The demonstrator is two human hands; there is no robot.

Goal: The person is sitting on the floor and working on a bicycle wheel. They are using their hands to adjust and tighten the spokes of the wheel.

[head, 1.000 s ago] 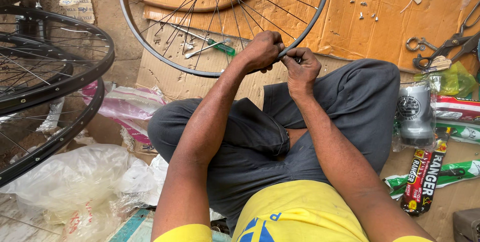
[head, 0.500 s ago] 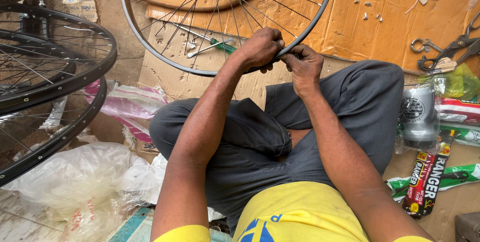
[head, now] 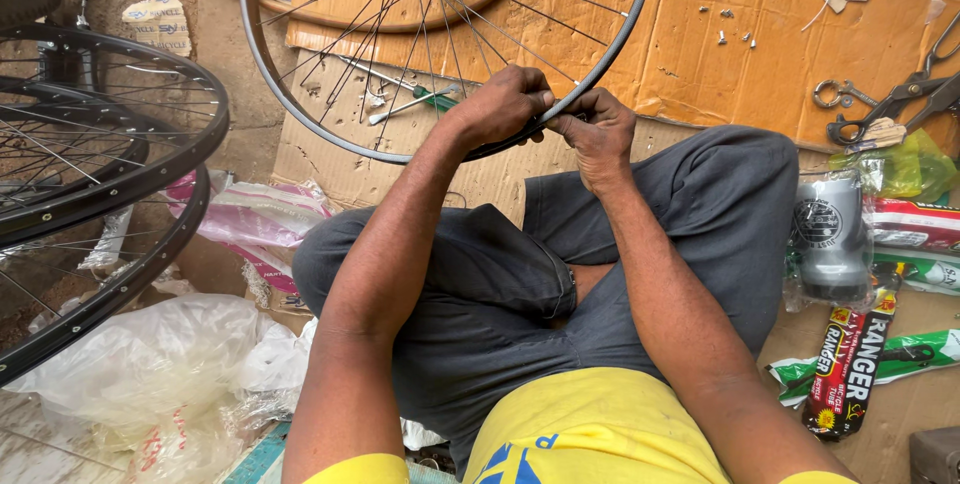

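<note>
Left hand [head: 503, 104] closed over silver wheel rim [head: 300, 114]; right hand [head: 598, 129] pinched rim edge beside it. Spokes [head: 500, 34] fitted; screwdriver [head: 412, 104] lay unused on cardboard [head: 800, 44].

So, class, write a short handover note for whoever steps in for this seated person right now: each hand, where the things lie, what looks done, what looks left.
Left hand: closed over the near edge of the spoked wheel rim.
Right hand: pinching at the same spot on the rim, fingertips meeting the left hand's.
The wheel stands in front of the crossed legs, over cardboard.
A green-handled screwdriver lies behind the spokes; scissors lie at the right.
Done: spokes appear laced to the hub.
Left: cannot tell; the work spot is hidden under the fingers.
</note>
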